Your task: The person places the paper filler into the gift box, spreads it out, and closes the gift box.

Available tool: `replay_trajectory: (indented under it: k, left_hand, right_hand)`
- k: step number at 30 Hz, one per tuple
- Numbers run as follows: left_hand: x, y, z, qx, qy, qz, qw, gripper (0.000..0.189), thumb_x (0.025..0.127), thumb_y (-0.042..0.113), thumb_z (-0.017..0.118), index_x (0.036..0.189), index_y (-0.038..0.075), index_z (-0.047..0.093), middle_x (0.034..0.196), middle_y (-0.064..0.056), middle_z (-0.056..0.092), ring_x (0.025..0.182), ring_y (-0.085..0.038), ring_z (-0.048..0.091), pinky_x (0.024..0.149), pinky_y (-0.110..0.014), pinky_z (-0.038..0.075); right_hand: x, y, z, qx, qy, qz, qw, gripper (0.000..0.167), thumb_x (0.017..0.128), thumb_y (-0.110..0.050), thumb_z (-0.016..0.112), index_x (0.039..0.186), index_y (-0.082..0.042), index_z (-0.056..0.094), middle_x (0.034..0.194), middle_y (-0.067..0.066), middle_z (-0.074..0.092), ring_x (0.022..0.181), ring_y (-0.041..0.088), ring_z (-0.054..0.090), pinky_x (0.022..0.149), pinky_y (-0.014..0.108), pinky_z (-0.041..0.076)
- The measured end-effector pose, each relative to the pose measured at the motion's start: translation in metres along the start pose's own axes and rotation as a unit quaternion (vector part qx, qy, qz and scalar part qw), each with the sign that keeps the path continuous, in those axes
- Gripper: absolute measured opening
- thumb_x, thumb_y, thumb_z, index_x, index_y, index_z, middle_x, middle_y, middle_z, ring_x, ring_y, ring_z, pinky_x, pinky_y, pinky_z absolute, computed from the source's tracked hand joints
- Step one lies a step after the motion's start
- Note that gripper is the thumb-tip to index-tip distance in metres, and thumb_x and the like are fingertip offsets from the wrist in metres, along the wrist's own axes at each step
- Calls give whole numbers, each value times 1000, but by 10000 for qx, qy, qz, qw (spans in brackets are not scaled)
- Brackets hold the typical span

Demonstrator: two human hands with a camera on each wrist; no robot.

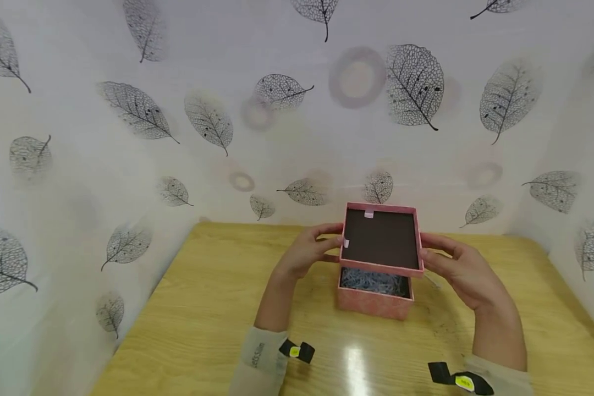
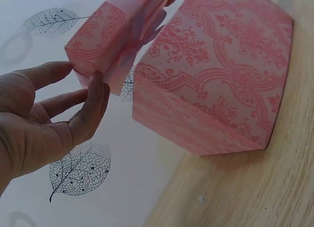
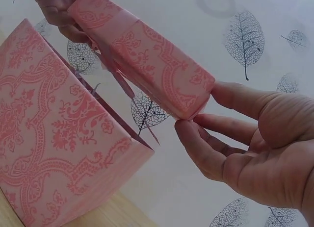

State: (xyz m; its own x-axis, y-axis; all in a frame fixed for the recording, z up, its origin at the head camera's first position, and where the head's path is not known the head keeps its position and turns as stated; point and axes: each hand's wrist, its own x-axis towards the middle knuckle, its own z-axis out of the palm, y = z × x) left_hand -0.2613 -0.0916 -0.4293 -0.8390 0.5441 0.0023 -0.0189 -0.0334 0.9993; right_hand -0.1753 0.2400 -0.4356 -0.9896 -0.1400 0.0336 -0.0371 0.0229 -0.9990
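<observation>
A pink patterned box lid [image 1: 382, 239] is held above the box, its dark inner face toward the head camera with small pale tabs at the edges. My left hand [image 1: 309, 250] pinches the lid's left side. On the right side, my right hand [image 1: 457, 269] grips it between thumb and fingers. Below stands the pink box [image 1: 373, 303], upright on the table and apart from the lid, with greyish shredded paper [image 1: 371, 280] inside. A pink ribbon [image 3: 115, 65] hangs by the lid in the right wrist view.
The wooden table [image 1: 203, 308] meets a wall [image 1: 218, 181] printed with leaves close behind the box. A small clear speck [image 2: 202, 199] lies on the table in the left wrist view.
</observation>
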Motion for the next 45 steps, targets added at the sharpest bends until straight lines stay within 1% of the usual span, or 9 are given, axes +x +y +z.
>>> replay_trajectory:
  k: [6,12,16,19,25,31,37,40,45]
  left_hand:
    - [-6,1,2,141,134,54,9998,44,104,12,68,146,2,62,144,-13,63,116,-27,70,93,-48,61]
    - [-16,10,11,563,504,300,9967,46,103,12,70,147,6,62,137,-15,62,116,-28,69,93,-51,60]
    - [-29,23,19,1886,1032,406,9758,55,102,27,72,155,19,57,125,-11,64,108,-24,68,81,-38,63]
    - [-39,34,22,2563,1093,283,9600,63,101,42,73,158,30,51,118,-4,65,98,-20,69,74,-37,60]
    - [-52,45,26,2778,1018,151,9551,65,101,55,66,160,34,47,127,-2,67,106,-22,70,83,-39,60]
    - [-54,48,33,2937,1364,94,9461,76,101,72,51,156,21,54,140,-6,68,129,-27,64,101,-50,56]
    - [-52,49,36,2671,1700,284,9481,70,105,71,40,128,13,71,130,-8,73,121,-28,68,101,-53,54]
    - [-49,48,39,2454,1869,320,9507,68,105,71,40,116,13,74,127,-7,75,121,-26,70,104,-53,52]
    - [-42,41,44,1479,1730,350,9731,46,107,50,59,115,6,71,125,-9,73,119,-23,72,102,-47,56]
  right_hand:
    - [-3,-1,3,-382,100,109,9992,67,105,-15,67,159,10,36,135,-10,58,110,4,70,92,18,55]
    - [-11,-10,16,-864,804,-395,9922,53,103,-16,71,150,2,54,116,-8,72,100,6,71,85,17,56]
    - [-13,-21,29,-922,1017,-836,9870,44,106,-19,67,144,1,60,119,-7,72,103,7,71,85,19,58]
    - [-14,-28,33,-574,890,-1014,9892,45,110,-24,59,145,3,56,127,0,66,108,11,69,85,22,60]
    - [-17,-41,38,-393,569,-948,9931,63,114,-43,38,162,-2,37,137,13,52,117,21,62,88,25,60]
    - [-18,-46,46,-365,393,-936,9942,60,115,-43,36,158,-1,44,140,13,52,122,24,59,91,25,59]
    - [-17,-47,49,-611,408,-1314,9886,49,116,-32,36,158,-9,45,140,20,53,124,25,60,93,23,57]
    - [-16,-47,49,-582,530,-1186,9898,48,116,-36,36,147,-4,52,135,15,53,122,21,58,93,19,55]
    - [-13,-46,47,-383,1079,-446,9924,42,113,-36,48,121,4,54,126,11,47,101,10,60,83,14,53]
